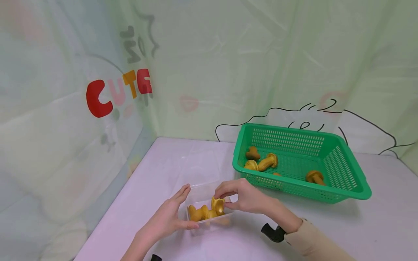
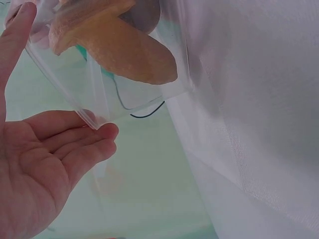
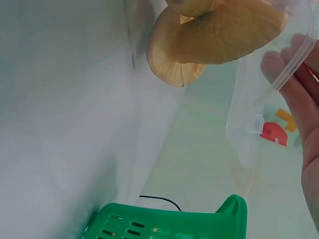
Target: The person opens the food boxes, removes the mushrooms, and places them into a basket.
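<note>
A clear plastic box stands on the table with several yellow-brown mushrooms inside. My left hand holds its left side, with the thumb at the near rim and the fingers at the far left corner. In the left wrist view, those fingertips touch the rim, and a mushroom shows through the wall. With curled fingers, my right hand pinches a mushroom at the right end of the box. Through the box in the right wrist view, I see a mushroom with a pale gilled cap.
Behind and right of the box stands a green perforated basket. Several mushrooms lie in it, including one with a thick stem at the left and one at the right. A printed curtain rises along the table's back and left edges.
</note>
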